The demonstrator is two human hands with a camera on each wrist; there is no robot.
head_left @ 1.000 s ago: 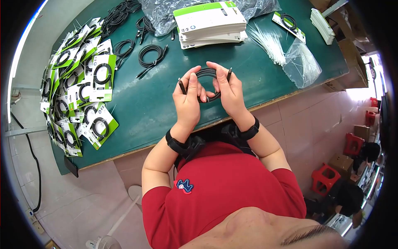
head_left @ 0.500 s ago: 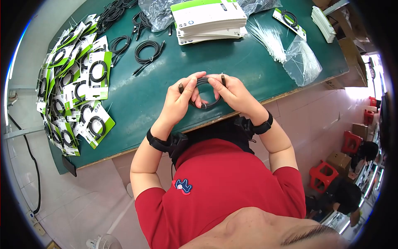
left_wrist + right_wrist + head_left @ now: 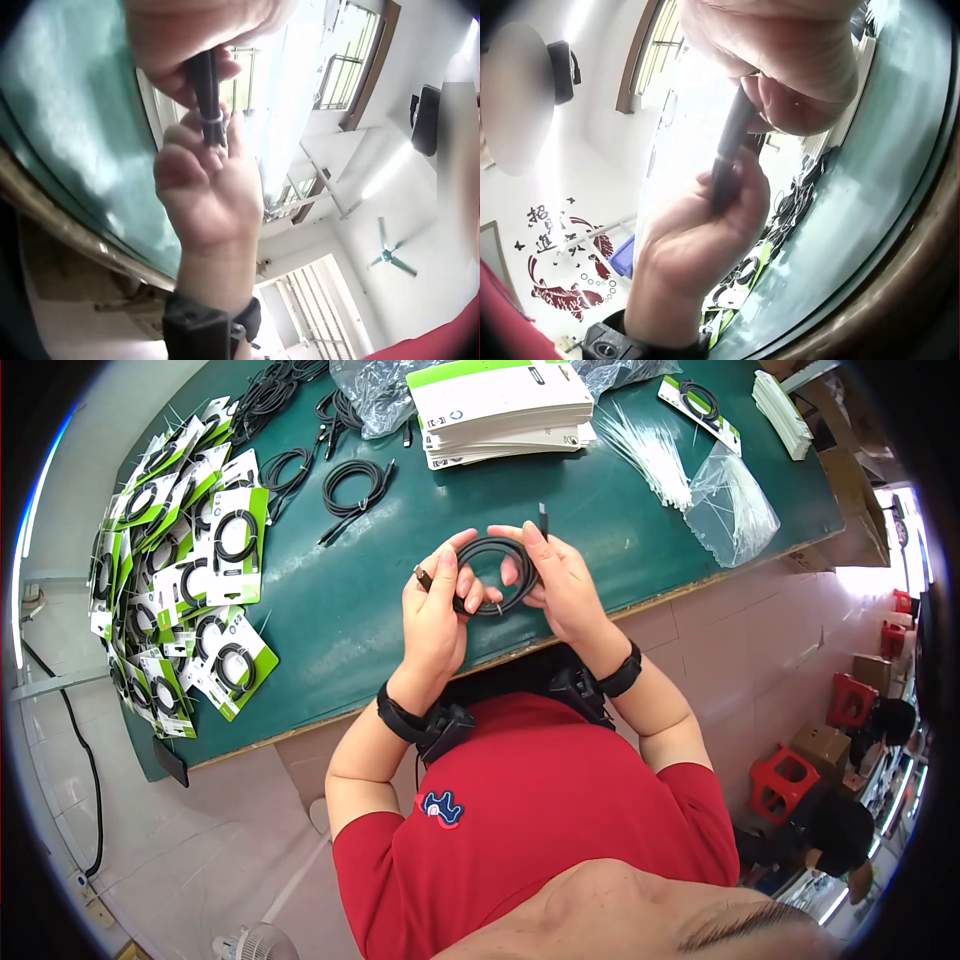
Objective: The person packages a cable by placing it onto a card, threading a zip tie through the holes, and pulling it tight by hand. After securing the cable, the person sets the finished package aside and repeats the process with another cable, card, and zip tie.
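A coiled black cable [image 3: 487,544] is held between both hands above the table's near edge. My left hand [image 3: 432,605] grips the coil's left side, with one connector [image 3: 422,575] sticking out past the thumb. On the other side my right hand [image 3: 565,585] pinches the coil, and another connector [image 3: 543,518] points up beyond the fingers. A thin light tie [image 3: 499,607] shows at the bottom of the coil. In the left wrist view the cable [image 3: 204,82] is seen edge-on with the tie round it; the right wrist view shows the cable [image 3: 731,139] edge-on too.
Carded cables [image 3: 236,545] are heaped on the left of the green table [image 3: 300,660]. Loose coils [image 3: 352,490] lie behind the hands. Beyond are a stack of cards [image 3: 500,405], white zip ties [image 3: 650,465], a plastic bag [image 3: 735,510] and one carded cable [image 3: 700,405].
From half a second ago, the coil has tilted up to face the head camera more, and the right connector stands out further. The hands have turned slightly, both still gripping the coil.
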